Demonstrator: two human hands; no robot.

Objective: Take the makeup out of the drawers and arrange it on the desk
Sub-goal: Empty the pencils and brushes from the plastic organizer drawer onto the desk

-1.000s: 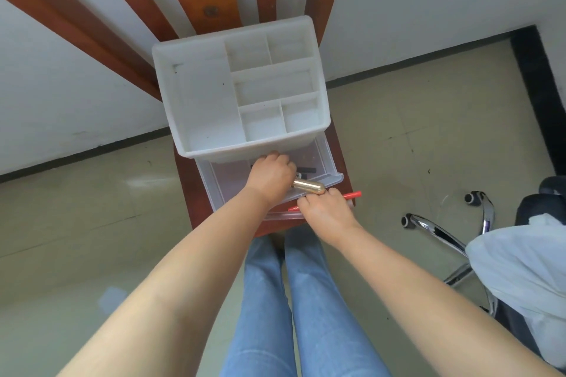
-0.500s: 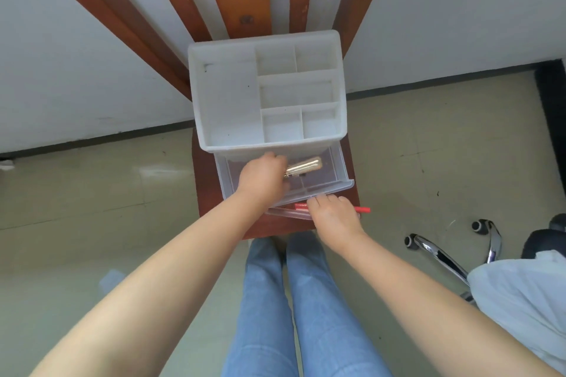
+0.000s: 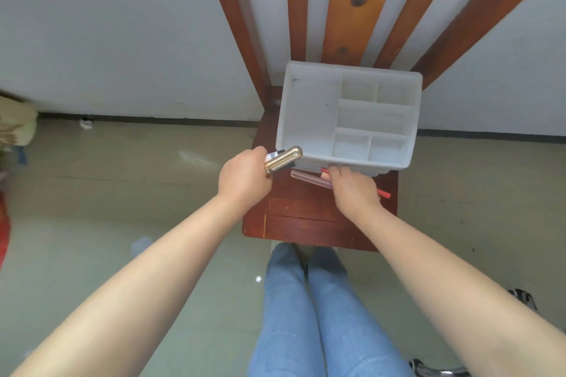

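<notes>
A white plastic organizer (image 3: 309, 113) with open top compartments stands on a small red-brown wooden desk (image 3: 306, 220). My left hand (image 3: 243, 179) grips a gold tube (image 3: 283, 158) together with a black item bearing a barcode label (image 3: 275, 155), held just left of the organizer's front corner. My right hand (image 3: 353, 190) holds a red pencil (image 3: 384, 193) and its fingertips touch the clear drawer front (image 3: 309, 178), which sticks out only slightly under the organizer. What lies inside the drawer is hidden.
The desk backs onto wooden slats (image 3: 352, 3) against a white wall. My legs in blue jeans (image 3: 309, 309) are below the desk. A chrome chair base (image 3: 520, 297) sits at the lower right, and a pale bundle (image 3: 15, 122) lies at the far left.
My left hand has lifted the gold tube out of the drawer and moved it left. The drawer has slid almost fully in under my right hand.
</notes>
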